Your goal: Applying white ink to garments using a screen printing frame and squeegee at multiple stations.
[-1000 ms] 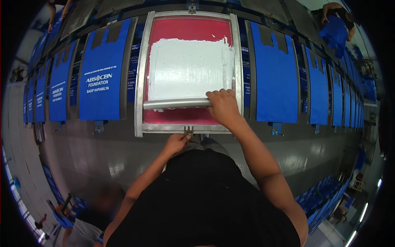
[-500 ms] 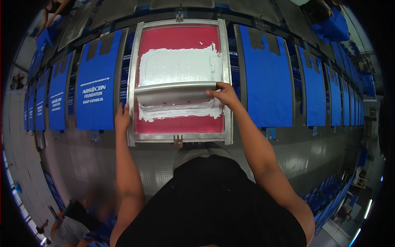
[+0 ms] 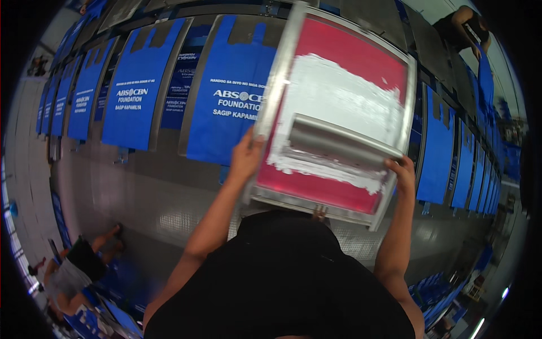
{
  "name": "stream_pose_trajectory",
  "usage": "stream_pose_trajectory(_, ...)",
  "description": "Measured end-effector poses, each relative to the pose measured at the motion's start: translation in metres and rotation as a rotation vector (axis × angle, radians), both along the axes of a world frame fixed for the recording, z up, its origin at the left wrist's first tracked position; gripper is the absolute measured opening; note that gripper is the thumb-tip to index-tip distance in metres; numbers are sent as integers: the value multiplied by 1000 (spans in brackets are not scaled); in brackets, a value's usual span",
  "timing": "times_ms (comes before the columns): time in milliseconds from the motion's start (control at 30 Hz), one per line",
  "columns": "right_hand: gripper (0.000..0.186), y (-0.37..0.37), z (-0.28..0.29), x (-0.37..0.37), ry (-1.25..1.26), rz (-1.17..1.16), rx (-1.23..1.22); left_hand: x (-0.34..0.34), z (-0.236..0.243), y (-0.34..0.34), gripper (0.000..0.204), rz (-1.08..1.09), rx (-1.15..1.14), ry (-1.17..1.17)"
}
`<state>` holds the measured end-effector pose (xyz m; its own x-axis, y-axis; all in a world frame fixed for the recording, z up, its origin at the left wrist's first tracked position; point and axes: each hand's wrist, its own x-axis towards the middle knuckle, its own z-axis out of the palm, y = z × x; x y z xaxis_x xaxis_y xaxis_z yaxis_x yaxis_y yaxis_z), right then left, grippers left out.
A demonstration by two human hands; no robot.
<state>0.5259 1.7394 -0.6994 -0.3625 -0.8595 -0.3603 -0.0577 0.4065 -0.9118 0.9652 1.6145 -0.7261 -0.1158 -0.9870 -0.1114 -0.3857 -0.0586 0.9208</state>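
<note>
A tilted screen printing frame point(image 3: 275, 82) with metal rails and a pink mesh is in front of me. White ink point(image 3: 344, 99) lies thick across the mesh. A metal squeegee point(image 3: 339, 138) rests across the lower part of the ink. My left hand point(image 3: 247, 155) is closed on the frame's left rail. At the squeegee's right end, beside the right rail, my right hand point(image 3: 402, 171) is closed with its thumb on the squeegee; whether it also grips the rail I cannot tell. A blue bag point(image 3: 217, 133) with white print lies flat to the left, partly covered by the frame.
More printed blue bags point(image 3: 130, 107) lie on boards to the left. Blue bags with no print visible point(image 3: 435, 152) lie along the right. Another person point(image 3: 460, 28) handles blue fabric at the far right. A further person point(image 3: 79, 265) is at the lower left.
The frame has shifted right and turned clockwise in view, with the squeegee on it. A printed bag now shows at its left. My left hand has closed on the left rail.
</note>
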Motion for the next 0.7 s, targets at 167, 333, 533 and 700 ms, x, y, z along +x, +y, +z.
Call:
stream_pose_trajectory(167,36,51,-36,-105,-9,-71,-31,-106,-33,30,51,-31,20,-49)
stream_pose_trajectory(333,30,56,-53,-160,-38,-11,1,-157,-55,63,49,35,123,-3)
stream_pose_trajectory(533,36,40,-58,-173,-108,70,11,-171,-51,90,44,117,93,-8)
stream_pose_trajectory(700,42,44,-68,-186,-72,82,-5,-186,-34,81,46,131,174,-84)
